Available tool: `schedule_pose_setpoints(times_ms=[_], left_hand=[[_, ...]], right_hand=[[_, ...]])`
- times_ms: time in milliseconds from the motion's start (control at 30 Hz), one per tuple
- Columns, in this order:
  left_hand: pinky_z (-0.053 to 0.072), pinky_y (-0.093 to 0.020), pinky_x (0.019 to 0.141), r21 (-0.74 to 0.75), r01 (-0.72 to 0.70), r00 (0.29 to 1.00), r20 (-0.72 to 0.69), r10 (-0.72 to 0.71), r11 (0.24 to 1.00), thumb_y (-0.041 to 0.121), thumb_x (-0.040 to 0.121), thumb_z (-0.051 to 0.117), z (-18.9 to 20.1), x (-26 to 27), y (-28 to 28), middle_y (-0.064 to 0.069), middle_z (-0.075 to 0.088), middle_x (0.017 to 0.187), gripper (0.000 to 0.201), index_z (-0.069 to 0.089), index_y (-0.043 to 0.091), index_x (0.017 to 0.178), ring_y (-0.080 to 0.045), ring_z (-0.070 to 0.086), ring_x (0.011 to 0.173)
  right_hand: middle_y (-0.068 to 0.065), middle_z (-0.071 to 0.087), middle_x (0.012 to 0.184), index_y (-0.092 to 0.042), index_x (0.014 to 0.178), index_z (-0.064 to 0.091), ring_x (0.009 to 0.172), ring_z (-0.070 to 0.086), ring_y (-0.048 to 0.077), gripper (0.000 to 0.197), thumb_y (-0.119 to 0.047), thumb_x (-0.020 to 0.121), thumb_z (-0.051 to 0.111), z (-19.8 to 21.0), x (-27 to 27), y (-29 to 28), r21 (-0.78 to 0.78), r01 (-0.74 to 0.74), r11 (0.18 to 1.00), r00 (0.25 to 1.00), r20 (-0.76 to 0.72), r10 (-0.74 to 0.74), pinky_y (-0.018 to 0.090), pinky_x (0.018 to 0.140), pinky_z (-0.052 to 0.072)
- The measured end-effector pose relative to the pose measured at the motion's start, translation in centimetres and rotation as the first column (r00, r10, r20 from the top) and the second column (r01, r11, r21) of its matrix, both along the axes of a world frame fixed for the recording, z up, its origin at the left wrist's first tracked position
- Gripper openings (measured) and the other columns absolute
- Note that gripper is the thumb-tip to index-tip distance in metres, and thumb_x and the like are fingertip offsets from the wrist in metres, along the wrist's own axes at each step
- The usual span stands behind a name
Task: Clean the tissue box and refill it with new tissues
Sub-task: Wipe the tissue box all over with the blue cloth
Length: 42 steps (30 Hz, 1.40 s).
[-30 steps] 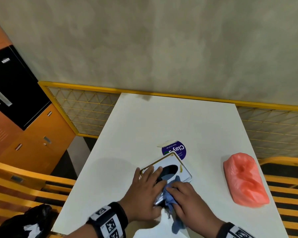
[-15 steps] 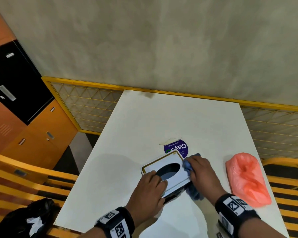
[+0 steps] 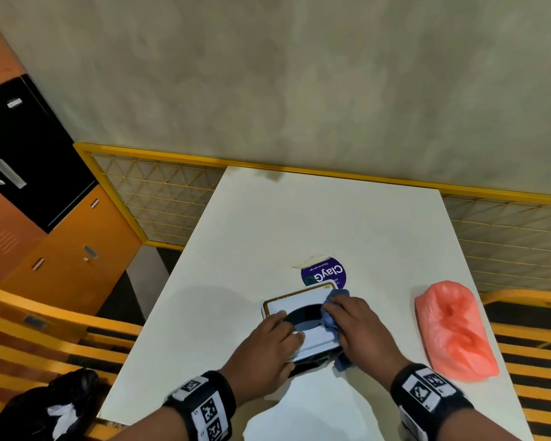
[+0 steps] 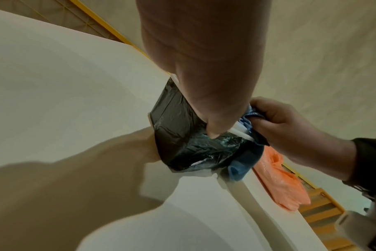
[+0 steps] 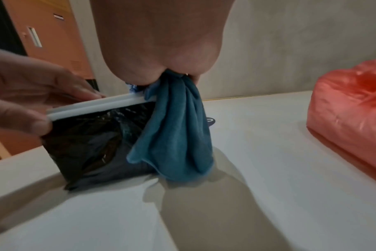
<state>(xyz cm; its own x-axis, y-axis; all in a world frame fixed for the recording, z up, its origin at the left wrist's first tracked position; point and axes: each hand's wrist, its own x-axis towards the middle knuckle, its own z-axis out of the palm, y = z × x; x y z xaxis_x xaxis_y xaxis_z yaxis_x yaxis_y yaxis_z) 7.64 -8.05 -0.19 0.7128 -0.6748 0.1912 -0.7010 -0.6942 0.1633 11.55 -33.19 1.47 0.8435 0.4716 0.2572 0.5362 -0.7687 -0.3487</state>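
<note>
Round purple sticker [image 3: 324, 275] on white table [image 3: 299, 218], near centre: large white "ClayG", upside down; smaller lines unreadable. Wristband markers: patterns only, no text.

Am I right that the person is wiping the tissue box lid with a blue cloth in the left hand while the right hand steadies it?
Not quite: the hands are swapped. In the head view the right hand wipes the tissue box lid with the blue cloth, while the left hand steadies it.

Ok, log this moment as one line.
phase: wiping | left hand: steadies white gold-rimmed tissue box | right hand: presses blue microfibre cloth on top | pink plastic pack: untouched
</note>
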Motion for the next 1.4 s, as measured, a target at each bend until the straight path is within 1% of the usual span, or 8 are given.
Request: schedule_pose_setpoints(times_ms=[200, 467, 567, 733, 800, 933, 1067, 1400], left_hand=[[0.024, -0.04, 0.125, 0.041, 0.15, 0.988, -0.052, -0.148, 0.988, 0.021, 0.083, 0.062, 0.1, 1.0, 1.5, -0.005, 0.062, 0.118, 0.047, 0.058, 0.013, 0.129, -0.026, 0.054, 0.117], [0.02, -0.036, 0.127, 0.005, 0.153, 0.982, -0.115, -0.151, 0.988, 0.018, 0.086, 0.06, 0.6, 1.0, 1.6, -0.007, 0.061, 0.122, 0.045, 0.057, 0.012, 0.13, -0.031, 0.051, 0.125], [0.027, -0.034, 0.121, -0.059, 0.174, 0.979, -0.094, -0.179, 0.983, 0.009, 0.08, 0.065, 1.1, 1.7, 2.1, -0.011, 0.065, 0.119, 0.043, 0.06, 0.01, 0.123, -0.031, 0.043, 0.13], [0.05, -0.045, 0.09, 0.009, 0.149, 0.976, -0.162, -0.145, 0.989, 0.017, 0.078, 0.064, 2.4, 2.3, 2.7, -0.008, 0.061, 0.119, 0.036, 0.062, 0.013, 0.114, -0.032, 0.052, 0.123], [0.047, -0.042, 0.086, 0.012, 0.105, 0.981, -0.163, -0.102, 0.994, 0.032, 0.078, 0.067, 2.5, 2.4, 2.2, -0.007, 0.058, 0.121, 0.035, 0.063, 0.015, 0.109, -0.029, 0.055, 0.113], [0.047, -0.042, 0.09, -0.003, 0.039, 0.994, -0.104, -0.04, 0.999, 0.049, 0.077, 0.067, 1.7, 2.2, 0.4, -0.004, 0.056, 0.132, 0.042, 0.064, 0.022, 0.109, -0.028, 0.055, 0.118], [0.05, -0.047, 0.092, -0.001, 0.042, 0.995, -0.087, -0.042, 0.999, 0.052, 0.075, 0.066, 1.3, 1.7, -1.9, -0.002, 0.059, 0.127, 0.049, 0.062, 0.023, 0.115, -0.03, 0.057, 0.118], [0.05, -0.057, 0.092, -0.006, -0.122, 0.992, -0.045, 0.122, 0.992, 0.053, 0.084, 0.062, -0.1, 0.4, -4.2, 0.004, 0.064, 0.091, 0.031, 0.064, 0.027, 0.1, -0.036, 0.059, 0.12]], right_hand=[[0.001, 0.057, 0.095, -0.01, 0.09, 0.063, 0.083, 0.055, 0.019, 0.023, -0.003, 0.074, 0.049, 0.0, 1.6, -0.1, 0.253, 0.174, 0.952, 0.985, -0.035, -0.171, 0.036, 0.071, 0.048], [0.004, 0.061, 0.114, -0.015, 0.111, 0.064, 0.094, 0.056, 0.025, 0.042, -0.006, 0.07, 0.06, -0.7, 0.7, 0.7, -0.008, -0.024, 1.0, 0.999, 0.035, 0.024, 0.035, 0.078, 0.05], [0.005, 0.061, 0.093, -0.01, 0.092, 0.065, 0.082, 0.056, 0.022, 0.024, -0.006, 0.076, 0.047, 0.8, 1.5, -0.4, 0.227, 0.141, 0.964, 0.987, -0.11, -0.119, 0.036, 0.07, 0.049], [0.008, 0.069, 0.097, -0.015, 0.099, 0.064, 0.09, 0.065, 0.025, 0.021, 0.0, 0.092, 0.051, 2.8, 0.6, -4.4, 0.634, 0.687, 0.354, 0.715, -0.678, -0.174, 0.04, 0.083, 0.05], [0.01, 0.068, 0.102, -0.016, 0.105, 0.063, 0.092, 0.067, 0.026, 0.018, -0.007, 0.098, 0.049, 3.7, -0.8, -5.4, 0.635, 0.722, 0.275, 0.669, -0.742, -0.044, 0.042, 0.084, 0.052], [0.009, 0.066, 0.088, -0.018, 0.087, 0.065, 0.078, 0.065, 0.019, 0.013, -0.025, 0.096, 0.059, 4.1, -3.2, -5.3, 0.538, 0.67, 0.512, 0.635, -0.773, -0.019, 0.037, 0.074, 0.049], [-0.001, 0.052, 0.064, -0.009, 0.07, 0.051, 0.058, 0.046, 0.01, 0.027, -0.023, 0.082, 0.07, 3.0, -3.5, -3.4, 0.306, 0.658, 0.688, 0.63, -0.725, -0.28, 0.031, 0.057, 0.037], [-0.003, 0.046, 0.087, -0.023, 0.086, 0.049, 0.072, 0.052, 0.025, 0.009, -0.028, 0.081, 0.054, 3.1, -3.7, -0.6, -0.267, 0.284, 0.921, 0.871, -0.33, -0.364, 0.03, 0.046, 0.025]])
